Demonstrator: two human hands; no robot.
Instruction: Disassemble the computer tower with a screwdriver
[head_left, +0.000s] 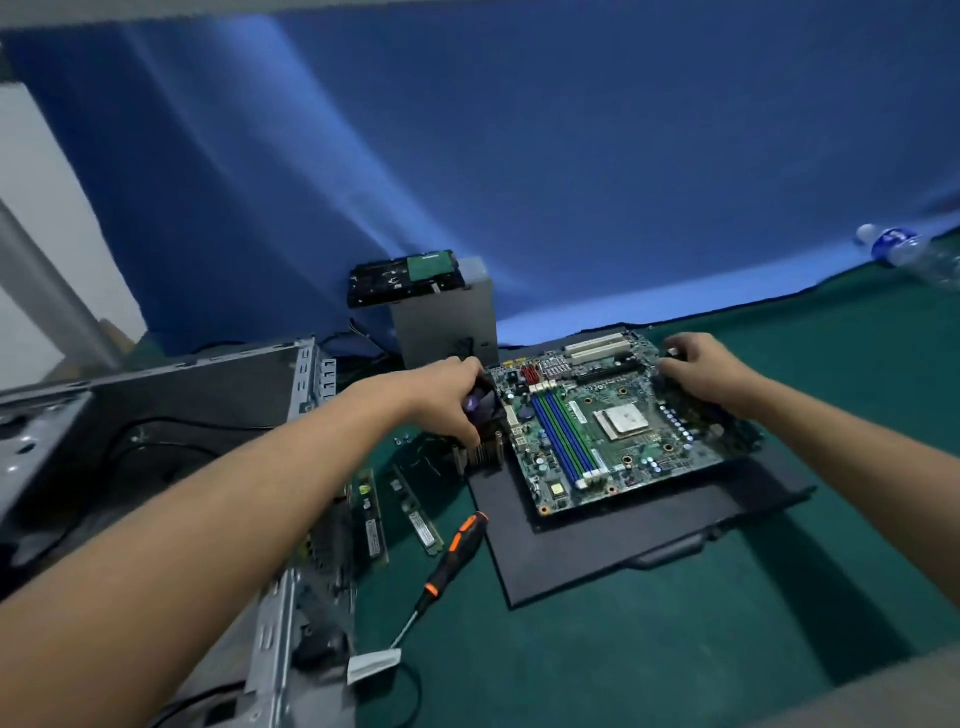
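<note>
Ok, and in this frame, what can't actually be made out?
Head view, the only one:
- Right hand covers the motherboard's far right edge; whether its fingers grip anything is hidden.
- Left hand grips the fan cooler and hides its top.
- Water bottle: blurred, cut off by the right edge.
- Computer case: cut off by the left edge.
- Memory stick labels: too small to read.
</note>
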